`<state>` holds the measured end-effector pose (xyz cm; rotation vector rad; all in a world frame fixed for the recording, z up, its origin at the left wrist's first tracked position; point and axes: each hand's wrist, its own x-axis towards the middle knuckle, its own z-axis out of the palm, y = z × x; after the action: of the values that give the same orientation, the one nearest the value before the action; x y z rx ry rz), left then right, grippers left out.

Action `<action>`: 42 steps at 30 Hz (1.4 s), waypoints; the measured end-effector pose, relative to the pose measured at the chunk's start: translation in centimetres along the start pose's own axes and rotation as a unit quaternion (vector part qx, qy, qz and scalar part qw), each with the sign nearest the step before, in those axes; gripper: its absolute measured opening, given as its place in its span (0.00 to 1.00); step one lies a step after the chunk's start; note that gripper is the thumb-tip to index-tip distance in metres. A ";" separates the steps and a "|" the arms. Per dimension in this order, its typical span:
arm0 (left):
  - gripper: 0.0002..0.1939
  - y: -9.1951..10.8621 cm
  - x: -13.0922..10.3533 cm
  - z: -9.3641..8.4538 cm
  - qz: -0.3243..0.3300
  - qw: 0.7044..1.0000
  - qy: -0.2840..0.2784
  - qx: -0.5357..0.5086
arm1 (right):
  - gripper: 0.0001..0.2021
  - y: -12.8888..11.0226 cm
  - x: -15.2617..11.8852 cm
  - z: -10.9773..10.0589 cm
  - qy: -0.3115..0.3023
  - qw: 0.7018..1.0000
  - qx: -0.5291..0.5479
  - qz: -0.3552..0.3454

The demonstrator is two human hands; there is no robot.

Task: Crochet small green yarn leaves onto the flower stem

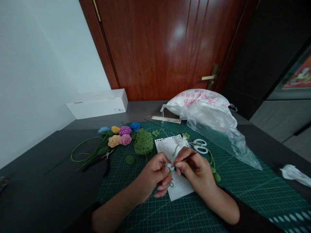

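Note:
Between thumb and fingers, my left hand (pixel 159 173) pinches a small white crochet piece (pixel 169 166) with a bit of green yarn hanging below it. My right hand (pixel 194 166) is closed around a thin dark crochet hook (pixel 190 156), its tip at the white piece. Both hands are close together over a handwritten sheet of paper (pixel 181 191). Just beyond the right hand lies a tuft of white yarn (pixel 182 141), beside white-handled scissors (pixel 200 146). A ball of green yarn (pixel 143 143) rests to the left of the sheet.
A green cutting mat (pixel 131 200) covers much of the dark table. Crocheted flowers (pixel 125 130) and black-handled pliers (pixel 107 158) lie left. A white box (pixel 97 103) stands behind, near the wall. A stuffed plastic bag (pixel 206 103) sits at the back right.

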<state>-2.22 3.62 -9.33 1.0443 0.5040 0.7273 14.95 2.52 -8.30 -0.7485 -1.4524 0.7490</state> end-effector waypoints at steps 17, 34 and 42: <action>0.09 1.7 0.3 0.6 -0.046 0.991 0.062 0.110 | 0.05 -0.2 0.3 0.1 0.001 0.995 -0.089 -0.039; 0.10 2.0 0.0 1.0 -0.081 0.988 0.074 0.110 | 0.01 -0.3 -0.1 -0.3 0.036 0.998 -0.042 -0.012; 0.09 2.2 0.0 0.8 -0.076 0.989 0.069 0.105 | 0.08 -0.5 0.0 -0.2 0.042 0.999 -0.031 0.003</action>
<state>-2.35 3.80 -7.05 1.1410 0.7845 0.6242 15.10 2.21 -7.89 -0.8219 -1.4022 0.6710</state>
